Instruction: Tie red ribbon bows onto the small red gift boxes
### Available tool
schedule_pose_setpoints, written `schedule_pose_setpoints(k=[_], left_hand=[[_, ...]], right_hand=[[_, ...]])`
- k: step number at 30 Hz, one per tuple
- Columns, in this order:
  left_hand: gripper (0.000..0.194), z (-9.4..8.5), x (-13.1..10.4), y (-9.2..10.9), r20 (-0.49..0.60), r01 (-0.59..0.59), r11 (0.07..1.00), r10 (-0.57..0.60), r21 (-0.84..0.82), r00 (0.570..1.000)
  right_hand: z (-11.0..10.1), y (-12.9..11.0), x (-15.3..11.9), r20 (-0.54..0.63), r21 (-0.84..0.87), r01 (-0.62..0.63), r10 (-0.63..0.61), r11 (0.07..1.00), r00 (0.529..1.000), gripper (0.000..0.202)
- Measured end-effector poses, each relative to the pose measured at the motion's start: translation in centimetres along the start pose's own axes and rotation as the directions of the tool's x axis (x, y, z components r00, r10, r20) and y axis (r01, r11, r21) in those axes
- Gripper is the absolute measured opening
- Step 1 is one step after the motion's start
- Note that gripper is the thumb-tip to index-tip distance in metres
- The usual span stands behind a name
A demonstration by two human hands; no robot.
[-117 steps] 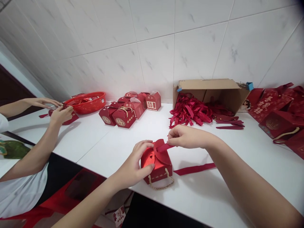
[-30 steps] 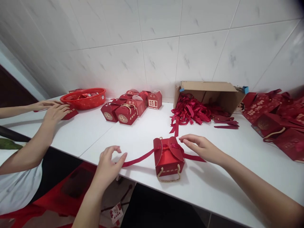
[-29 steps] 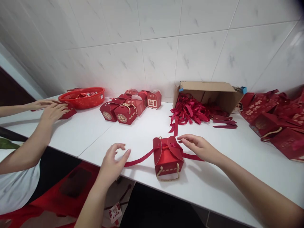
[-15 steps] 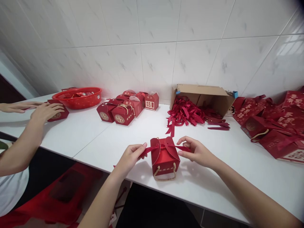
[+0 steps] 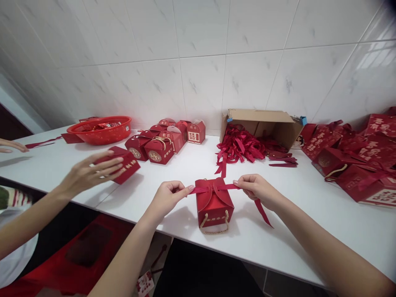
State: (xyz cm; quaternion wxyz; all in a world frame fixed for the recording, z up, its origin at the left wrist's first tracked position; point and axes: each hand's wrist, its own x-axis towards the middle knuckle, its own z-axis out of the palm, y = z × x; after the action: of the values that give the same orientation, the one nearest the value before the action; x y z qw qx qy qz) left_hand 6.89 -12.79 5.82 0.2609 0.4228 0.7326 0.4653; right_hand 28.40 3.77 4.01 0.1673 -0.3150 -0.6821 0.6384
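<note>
A red gift box with a rope handle on its near side stands upright at the table's front edge. Across its curved top flaps runs a dark red ribbon, stretched nearly level. My left hand pinches the ribbon between thumb and finger, just left of the box. On the other side, my right hand grips the same ribbon, its loose end hanging below the palm over the tabletop. Both hands are closed and apart from the box itself.
A co-worker's hand holds another red box at left, near a red plastic basket. Several boxes stand by the wall. A cardboard carton spills ribbons. More finished-looking boxes crowd the right.
The ribbon has gone from slack to taut across the box top, and my right hand has closed on it. The co-worker's hand has moved a box rightward.
</note>
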Motion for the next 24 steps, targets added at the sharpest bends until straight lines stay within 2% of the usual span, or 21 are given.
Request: schedule_pose_setpoints(k=[4,9,14,16,17,19,20,21,22,23,24], left_hand=[[0.042,0.0,0.0,-1.1,0.023,0.006,1.000,-0.006,-0.009,1.000],[0.041,-0.3,-0.4,-1.9,0.089,0.020,1.000,-0.019,-0.011,0.996],[0.038,0.6,-0.3,-2.7,0.093,0.028,0.999,-0.025,-0.033,0.995],[0.030,0.6,-0.3,-3.1,0.020,-0.013,0.997,0.015,-0.075,1.000],[0.029,0.4,-0.5,-3.4,-0.060,-0.052,0.994,0.047,-0.097,0.997],[0.032,-0.4,-1.2,-3.6,-0.257,-0.140,0.985,0.109,-0.105,0.960],[0.031,-0.9,-1.8,-3.6,-0.320,-0.167,0.983,0.133,-0.081,0.938],[0.027,-1.3,-2.5,-3.5,-0.328,-0.170,0.984,0.147,-0.043,0.933],[0.025,-1.6,-3.3,-3.3,-0.267,-0.160,0.987,0.155,0.004,0.951],[0.024,-1.8,-4.1,-3.1,-0.143,-0.131,0.990,0.138,0.054,0.980],[0.025,-1.7,-4.8,-2.8,0.016,-0.093,0.990,0.092,0.101,0.996]], right_hand=[[-0.5,0.4,0.4,0.079,-0.039,-0.050,0.053,0.998,0.995,0.042],[-0.8,0.6,0.1,0.144,-0.119,-0.035,0.052,0.992,0.988,0.043],[-0.5,1.1,0.2,0.131,-0.157,-0.005,0.026,0.988,0.991,0.042],[-1.2,0.9,0.0,0.087,-0.214,0.019,0.000,0.977,0.996,0.042],[-1.8,0.7,-0.2,0.040,-0.258,0.036,-0.027,0.966,0.999,0.041],[-3.3,0.1,-0.9,-0.075,-0.351,0.076,-0.109,0.933,0.991,0.040],[-4.0,-0.2,-1.3,-0.110,-0.384,0.088,-0.140,0.919,0.984,0.040],[-4.6,-0.5,-1.8,-0.089,-0.397,0.097,-0.143,0.913,0.986,0.040],[-4.8,-0.8,-2.3,-0.004,-0.394,0.101,-0.112,0.914,0.994,0.041],[-4.8,-0.9,-2.7,0.120,-0.382,0.098,-0.055,0.919,0.991,0.042],[-4.4,-0.8,-3.0,0.252,-0.370,0.084,0.013,0.925,0.968,0.044]])
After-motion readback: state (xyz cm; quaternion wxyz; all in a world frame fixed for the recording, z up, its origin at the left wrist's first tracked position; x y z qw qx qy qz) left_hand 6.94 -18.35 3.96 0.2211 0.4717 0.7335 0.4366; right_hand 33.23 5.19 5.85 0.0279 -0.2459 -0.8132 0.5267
